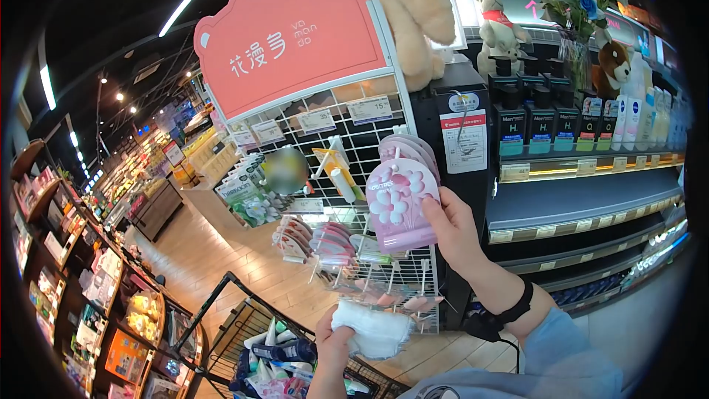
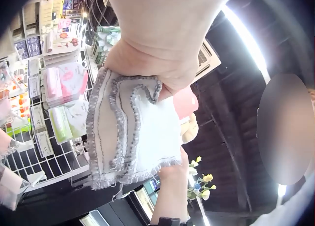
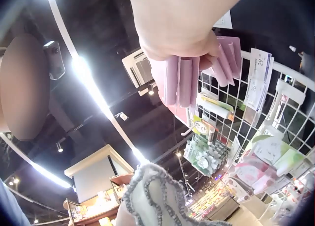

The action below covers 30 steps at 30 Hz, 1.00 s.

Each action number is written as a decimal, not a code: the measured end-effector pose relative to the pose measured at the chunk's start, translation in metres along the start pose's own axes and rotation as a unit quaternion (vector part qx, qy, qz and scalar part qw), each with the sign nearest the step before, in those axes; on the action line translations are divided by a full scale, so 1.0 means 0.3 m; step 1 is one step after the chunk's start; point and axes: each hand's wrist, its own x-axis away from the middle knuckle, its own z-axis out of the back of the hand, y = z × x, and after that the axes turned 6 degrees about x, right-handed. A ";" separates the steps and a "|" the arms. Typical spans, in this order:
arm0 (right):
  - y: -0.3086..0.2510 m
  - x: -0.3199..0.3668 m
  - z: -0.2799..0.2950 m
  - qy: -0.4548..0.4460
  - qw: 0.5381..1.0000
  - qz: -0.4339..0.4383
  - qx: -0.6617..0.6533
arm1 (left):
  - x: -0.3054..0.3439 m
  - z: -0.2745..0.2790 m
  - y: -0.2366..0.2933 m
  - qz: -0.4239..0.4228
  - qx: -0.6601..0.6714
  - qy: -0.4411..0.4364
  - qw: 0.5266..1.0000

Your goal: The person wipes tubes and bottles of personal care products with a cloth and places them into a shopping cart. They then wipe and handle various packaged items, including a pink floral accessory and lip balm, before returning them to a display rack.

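Observation:
In the head view my right hand (image 1: 458, 233) pinches the right edge of a pink-purple flower-print package (image 1: 402, 207), held in front of similar ones (image 1: 410, 149) on the wire rack. From the right wrist view, the hand (image 3: 172, 34) grips several such packages (image 3: 181, 81) seen edge-on, beside others hanging on the grid. Lower down, my left hand (image 1: 332, 347) holds a folded white cloth (image 1: 373, 329) by its left end. Grey frayed stitching lines that cloth (image 2: 147, 132) in the left wrist view, pinched under the fingers of the left hand (image 2: 152, 54).
A shopping cart (image 1: 221, 310) filled with packaged goods stands below left. The wire rack (image 1: 354, 144) carries hooks, price tags and a pink sign (image 1: 295, 37). Shelves with bottles (image 1: 565, 129) are at the right, more stocked shelves (image 1: 96, 281) at the left.

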 end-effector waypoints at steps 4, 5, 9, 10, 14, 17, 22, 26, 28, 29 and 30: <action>-0.057 0.003 -0.001 -0.013 0.996 -0.061 -0.066 | -0.002 -0.004 0.031 -0.006 0.053 0.005 0.999; -0.073 -0.007 0.002 -0.021 0.984 -0.117 -0.132 | -0.004 -0.010 0.042 -0.006 0.061 0.010 0.998; -0.153 -0.030 0.024 -0.040 0.955 -0.204 -0.210 | -0.006 -0.012 0.052 -0.010 0.044 -0.017 0.999; -0.162 -0.032 0.029 -0.047 0.950 -0.212 -0.224 | 0.001 -0.014 0.049 -0.004 0.042 -0.024 0.999; -0.197 -0.019 0.024 -0.036 0.974 -0.141 -0.173 | 0.022 -0.029 0.040 0.006 0.051 -0.015 0.999; -0.206 0.029 0.009 -0.049 0.976 -0.131 -0.166 | 0.051 -0.023 0.047 -0.017 0.087 0.019 0.996; -0.087 0.157 -0.068 -0.151 0.977 -0.148 -0.021 | 0.128 -0.002 0.123 -0.227 0.032 0.175 0.957; 0.039 0.307 -0.183 -0.239 0.946 -0.219 -0.010 | 0.185 0.019 0.166 -0.429 -0.228 0.231 0.843; 0.081 0.363 -0.240 -0.289 0.923 -0.252 -0.042 | 0.210 0.043 0.199 -0.380 -0.444 0.063 0.809; 0.097 0.391 -0.268 -0.279 0.932 -0.228 -0.024 | 0.213 0.061 0.172 -0.317 -0.486 -0.021 0.814; 0.114 0.419 -0.297 -0.270 0.941 -0.204 -0.006 | 0.235 0.050 0.153 -0.280 -0.531 -0.028 0.799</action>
